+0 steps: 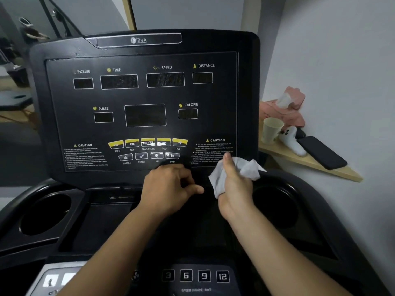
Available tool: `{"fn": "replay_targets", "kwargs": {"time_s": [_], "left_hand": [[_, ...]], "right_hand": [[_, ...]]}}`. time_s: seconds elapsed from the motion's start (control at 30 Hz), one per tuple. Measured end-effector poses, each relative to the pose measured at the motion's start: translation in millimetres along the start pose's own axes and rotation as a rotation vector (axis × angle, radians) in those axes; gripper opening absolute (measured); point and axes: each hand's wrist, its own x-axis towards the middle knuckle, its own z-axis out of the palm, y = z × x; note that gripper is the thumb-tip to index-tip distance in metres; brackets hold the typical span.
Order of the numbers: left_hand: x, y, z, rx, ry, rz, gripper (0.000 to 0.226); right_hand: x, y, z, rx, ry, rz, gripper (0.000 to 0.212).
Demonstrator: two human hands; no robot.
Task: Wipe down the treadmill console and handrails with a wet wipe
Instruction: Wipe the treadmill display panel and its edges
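— Fingers of our right hand are closed around the wet wipe, thumb pointing up; the crumpled wipe bulges out on both sides of the fist, just in front of the lower right corner of the console panel. And on our left?

— Our left hand has its fingers curled loosely inward, holding nothing, knuckles near the bottom edge of the panel, thumb pointing toward the wipe.

— Going by size, then: we see the black treadmill console filling most of the view, with dark display windows marked incline, time, speed, distance, pulse and calorie.

— Below it we have two round cup holders, one on each side of our forearms.

— A wooden shelf sits to the right against the wall. We see a pink tissue holder at the back, a dark phone lying flat, a white handheld device just beside it and a paper cup.

— Smallest are the yellow buttons and the speed keys 3, 6, 9, 12 near us.
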Motion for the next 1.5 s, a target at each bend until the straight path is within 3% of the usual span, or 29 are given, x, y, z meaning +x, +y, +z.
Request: {"fn": "replay_targets", "kwargs": {"time_s": [0.07, 0.2, 0.27, 0.37, 0.5, 0.57, 0.67, 0.8, 1.0, 1.17, 1.33, 1.43, 1.5], "left_hand": [[-1.3, -2.4, 1.7, -0.015, 0.017, 0.005, 0.031], [-2.0, -3.2, 2.5, -0.033, 0.023, 0.013, 0.031], [-1.3, -3.6, 2.1, -0.037, 0.018, 0.018, 0.033], [-1.1, -4.9, 2.1, -0.037, 0.024, 0.024, 0.034], [-0.9, -6.7, 2.5, -0.035, 0.039, 0.039, 0.035], [-1.1, -7.8, 3.5, -0.043, 0.046, 0.046, 0.034], [-2.1, -8.2, 5.7, -0.057, 0.067, 0.057, 0.032], [-3.1, -9.2, 7.1, -0.07, 0.083, 0.052, 0.031], [-3.7, -10.5, 9.0, -0.092, 0.094, 0.055, 0.029], [-4.3, -10.9, 9.8, -0.103, 0.099, 0.065, 0.031], [-2.7, -8.4, 8.3, -0.089, 0.073, 0.045, 0.033], [-3.2, -3.3, 5.3, -0.066, 0.044, 0.037, 0.035], [-3.7, -1.1, 3.8, -0.069, 0.032, 0.033, 0.036]], "right_hand": [[3.2, -9.1, -6.0, -0.012, -0.02, -0.033, 0.056], [10.0, -55.7, -20.3, -0.073, 0.036, -0.423, 0.064], [14.7, -83.8, -15.1, -0.221, -0.034, -0.499, 0.066], [19.6, -113.2, 2.1, -0.418, -0.199, -0.469, 0.066], [22.3, -112.0, 2.7, -0.218, -0.201, -0.393, 0.057], [25.3, -90.8, -8.3, -0.256, -0.219, -0.381, 0.053], [26.1, -69.6, -18.1, -0.467, -0.165, -0.549, 0.053], [25.1, -112.3, 14.8, -0.672, -0.098, -0.882, 0.054], [49.6, -170.8, 66.6, -0.554, 0.048, -1.031, 0.047], [58.2, -117.4, 24.7, -0.497, 0.115, -1.504, 0.031], [63.5, -126.8, 28.1, -0.491, 0.147, -1.387, 0.033], [63.8, -171.5, 59.8, -0.498, 0.159, -1.484, 0.027], [59.3, -199.2, 87.5, -0.667, 0.154, -1.63, 0.021]]}}
